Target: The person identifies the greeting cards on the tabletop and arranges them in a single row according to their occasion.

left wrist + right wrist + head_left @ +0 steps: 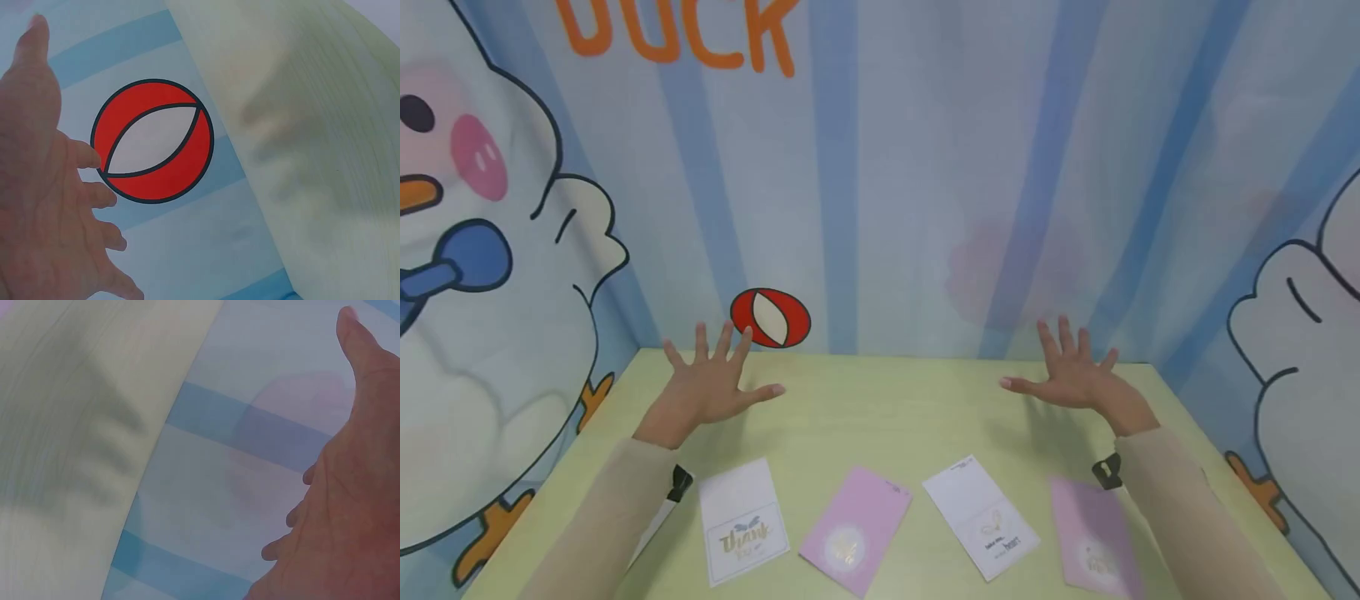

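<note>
My left hand (706, 387) is raised over the far left of the table, fingers spread and nothing in it. Opposite it, my right hand (1075, 375) hovers at the far right with its fingers spread too, also holding nothing. Nearer to me lie a white "thank you" card (741, 492), a pink card (868, 508) with a round pale emblem, a white card (970, 492) with gold and dark print, and another pink card (1093, 517) below my right forearm. In the wrist views, each palm (44, 206) (350, 506) is bare.
The pale yellow table (880, 408) ends at a blue-and-white striped curtain (910, 183). A red and white ball (797, 317) is printed on it behind my left hand. Large cartoon ducks (527, 333) flank the table, and both hands cast shadows on the tabletop.
</note>
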{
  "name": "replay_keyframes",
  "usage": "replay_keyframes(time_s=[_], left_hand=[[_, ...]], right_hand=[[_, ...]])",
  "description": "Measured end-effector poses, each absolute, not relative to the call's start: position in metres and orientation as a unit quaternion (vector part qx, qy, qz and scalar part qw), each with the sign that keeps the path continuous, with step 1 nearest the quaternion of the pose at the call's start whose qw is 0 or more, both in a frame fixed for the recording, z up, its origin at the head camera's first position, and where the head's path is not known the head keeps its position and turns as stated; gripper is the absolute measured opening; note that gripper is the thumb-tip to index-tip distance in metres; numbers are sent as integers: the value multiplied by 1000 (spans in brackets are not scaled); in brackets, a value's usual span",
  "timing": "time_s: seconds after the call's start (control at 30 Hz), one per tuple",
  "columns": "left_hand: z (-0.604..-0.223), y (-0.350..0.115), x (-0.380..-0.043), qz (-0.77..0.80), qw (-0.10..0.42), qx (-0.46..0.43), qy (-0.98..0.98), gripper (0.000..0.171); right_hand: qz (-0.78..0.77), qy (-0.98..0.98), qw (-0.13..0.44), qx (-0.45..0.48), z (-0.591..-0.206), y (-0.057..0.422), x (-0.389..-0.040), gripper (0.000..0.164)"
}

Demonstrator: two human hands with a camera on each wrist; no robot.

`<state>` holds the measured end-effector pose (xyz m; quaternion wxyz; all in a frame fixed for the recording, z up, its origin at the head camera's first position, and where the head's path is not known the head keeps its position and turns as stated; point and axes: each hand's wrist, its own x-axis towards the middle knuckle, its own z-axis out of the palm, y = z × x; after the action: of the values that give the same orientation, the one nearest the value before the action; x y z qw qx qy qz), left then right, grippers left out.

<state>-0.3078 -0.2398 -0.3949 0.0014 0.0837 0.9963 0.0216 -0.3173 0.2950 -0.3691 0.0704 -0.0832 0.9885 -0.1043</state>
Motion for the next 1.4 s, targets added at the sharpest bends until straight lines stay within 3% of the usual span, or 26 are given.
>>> replay_keyframes(time_s=[0.13, 0.3, 0.4, 0.57, 0.7, 0.87, 1.13, 1.4], left_hand=[[-393, -239, -308, 20, -2, 85, 996, 125], [-395, -240, -304, 34, -30, 96, 994, 117], [-395, -244, -298, 59, -64, 112, 990, 100], [-395, -256, -284, 109, -123, 141, 976, 67], [-396, -268, -274, 114, -134, 150, 973, 40], [-392, -288, -257, 103, -117, 134, 979, 20], [-389, -316, -235, 90, -109, 155, 978, 17], [-402, -335, -216, 94, -53, 146, 984, 14]], right_hand=[[-93, 991, 48, -86, -370, 295, -317, 132], [-102, 989, -33, -104, -374, 290, -319, 126], [-130, 981, -73, -122, -376, 285, -320, 107], [-175, 963, -130, -159, -375, 270, -313, 62], [-208, 949, -155, -178, -375, 250, -305, 37], [-278, 929, -146, -196, -374, 214, -302, 23], [-339, 901, -122, -242, -372, 156, -301, 14], [-354, 890, -71, -279, -377, 105, -299, 16]])
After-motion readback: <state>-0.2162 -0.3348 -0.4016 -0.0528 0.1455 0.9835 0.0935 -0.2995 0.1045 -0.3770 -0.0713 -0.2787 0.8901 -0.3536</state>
